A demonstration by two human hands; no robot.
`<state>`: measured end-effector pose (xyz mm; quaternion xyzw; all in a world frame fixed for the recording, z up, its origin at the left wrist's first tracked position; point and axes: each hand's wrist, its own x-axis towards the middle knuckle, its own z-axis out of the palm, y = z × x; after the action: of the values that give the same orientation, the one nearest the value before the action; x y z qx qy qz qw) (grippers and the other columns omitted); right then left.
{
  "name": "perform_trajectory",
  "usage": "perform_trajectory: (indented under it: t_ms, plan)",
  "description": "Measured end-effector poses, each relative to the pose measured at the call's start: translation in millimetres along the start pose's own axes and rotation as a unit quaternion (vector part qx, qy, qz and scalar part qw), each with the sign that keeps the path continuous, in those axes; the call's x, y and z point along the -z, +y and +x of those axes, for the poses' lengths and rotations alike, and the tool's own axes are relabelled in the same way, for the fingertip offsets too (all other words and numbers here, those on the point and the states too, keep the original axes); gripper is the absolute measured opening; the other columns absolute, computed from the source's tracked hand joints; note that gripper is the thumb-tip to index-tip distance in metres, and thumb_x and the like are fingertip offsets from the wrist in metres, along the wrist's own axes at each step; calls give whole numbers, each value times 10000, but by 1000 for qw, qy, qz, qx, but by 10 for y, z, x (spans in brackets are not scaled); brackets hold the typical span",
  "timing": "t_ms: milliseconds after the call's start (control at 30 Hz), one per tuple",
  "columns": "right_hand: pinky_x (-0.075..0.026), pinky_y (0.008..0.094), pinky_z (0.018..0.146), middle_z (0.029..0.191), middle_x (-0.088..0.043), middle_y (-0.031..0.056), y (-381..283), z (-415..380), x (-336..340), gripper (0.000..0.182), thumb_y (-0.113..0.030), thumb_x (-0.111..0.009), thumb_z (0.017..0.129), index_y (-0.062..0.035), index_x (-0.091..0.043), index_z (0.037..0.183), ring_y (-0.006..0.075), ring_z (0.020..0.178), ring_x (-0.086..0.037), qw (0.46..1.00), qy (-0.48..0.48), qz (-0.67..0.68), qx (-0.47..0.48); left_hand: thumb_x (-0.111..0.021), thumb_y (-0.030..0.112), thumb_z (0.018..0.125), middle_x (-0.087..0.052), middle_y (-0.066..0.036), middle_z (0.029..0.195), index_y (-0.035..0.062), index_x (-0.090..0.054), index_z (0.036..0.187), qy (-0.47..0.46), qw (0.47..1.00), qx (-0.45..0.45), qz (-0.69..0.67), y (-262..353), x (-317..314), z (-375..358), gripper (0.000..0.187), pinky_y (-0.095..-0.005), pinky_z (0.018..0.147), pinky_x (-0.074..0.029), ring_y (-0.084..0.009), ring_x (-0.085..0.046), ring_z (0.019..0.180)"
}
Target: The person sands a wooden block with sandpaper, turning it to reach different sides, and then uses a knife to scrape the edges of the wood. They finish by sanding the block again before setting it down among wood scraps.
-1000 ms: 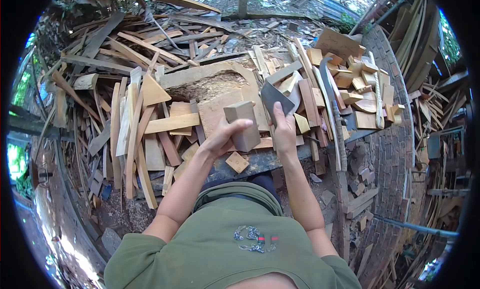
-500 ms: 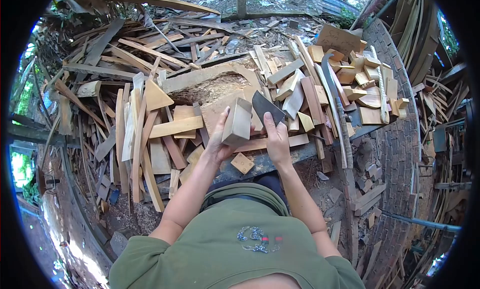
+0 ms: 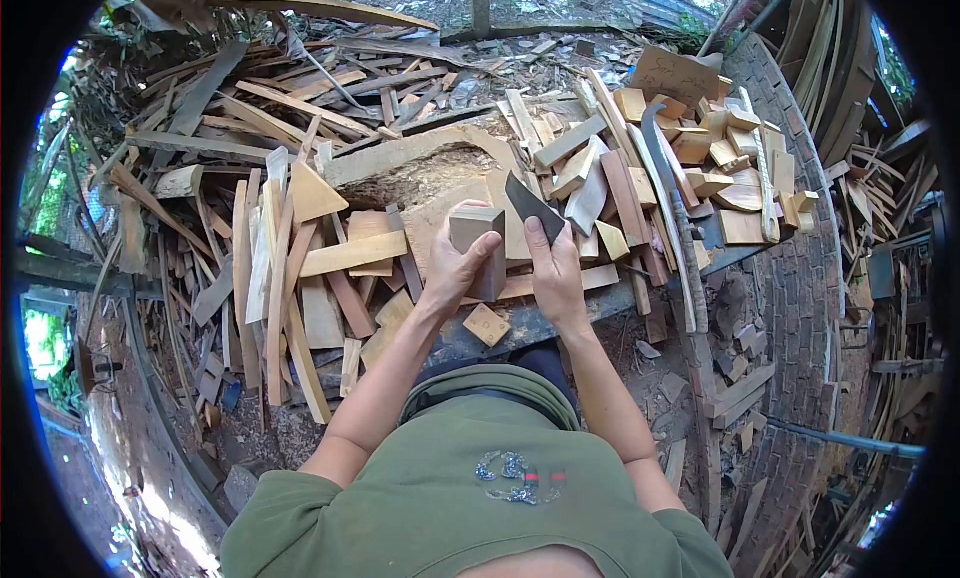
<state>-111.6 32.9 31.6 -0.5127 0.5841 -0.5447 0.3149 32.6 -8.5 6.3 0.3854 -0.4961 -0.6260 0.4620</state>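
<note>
A squared wooden block (image 3: pixel 488 268) with a greyish end is gripped by my left hand (image 3: pixel 455 263), its thumb lying across the block's side. My right hand (image 3: pixel 556 278) is closed on a dark, flat, pointed piece (image 3: pixel 532 210), thumb on its face and tip pointing up and left. The two hands are close together above the workbench. Just below them a small light wooden block (image 3: pixel 487 325) with dark spots lies at the bench's front edge (image 3: pixel 590 313).
Long wooden strips (image 3: pixel 275 288) are heaped on the left. Many cut blocks (image 3: pixel 740 193) and a cardboard piece (image 3: pixel 676 75) lie on the right, beside a curved dark-ended strip (image 3: pixel 662 163). A brick surface (image 3: pixel 800 308) runs along the far right.
The block in my left hand has been turned, so its end now faces up and my thumb has come across it. The dark piece has shifted slightly in my right hand's grip.
</note>
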Motion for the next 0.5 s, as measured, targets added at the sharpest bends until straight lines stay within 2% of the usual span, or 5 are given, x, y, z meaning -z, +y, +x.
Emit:
perform_trajectory:
  t_ms: [133,300,367,433,500]
  plan:
    - [-375,365,988,1178,-577,162,-180,-36,-62,376,-286,-499,1014,-22,-563,1274,282,1117,-483,998,-8,-43,46,-625,474,932,-592,-75,1019,54,-469,1212,5,994,-77,75,-36,-38,29,528,-291,837,-466,-147,-562,956]
    - [-360,360,1015,1157,-582,134,-166,-118,-42,390,-275,-521,1008,-39,-532,1318,256,1163,-460,999,-14,-31,42,-462,487,1007,-597,-114,1005,43,-458,1220,42,980,-136,141,-71,-97,51,492,-308,821,-464,-185,-578,927]
    - [-344,358,1036,1145,-586,132,70,-60,-7,404,-272,-520,1008,-48,-523,1344,257,1185,-436,993,-8,78,-83,-424,498,1017,-601,-128,996,40,-457,1220,64,963,-173,196,-97,-162,-12,503,-316,811,-465,-198,-585,914]
    - [-379,355,996,1146,-584,161,-34,-59,-38,409,-281,-522,1009,11,-524,1295,258,1126,-483,993,7,78,-91,-404,501,1022,-607,-158,957,30,-453,1221,41,977,-138,158,-104,-209,3,514,-337,789,-469,-227,-597,875]
    - [-444,351,885,1094,-584,200,-118,-128,-75,408,-318,-526,1009,64,-527,1154,250,979,-559,993,49,-74,80,-409,505,1019,-610,-159,917,27,-452,1220,48,978,-136,149,-123,-209,26,520,-350,775,-473,-237,-602,849]
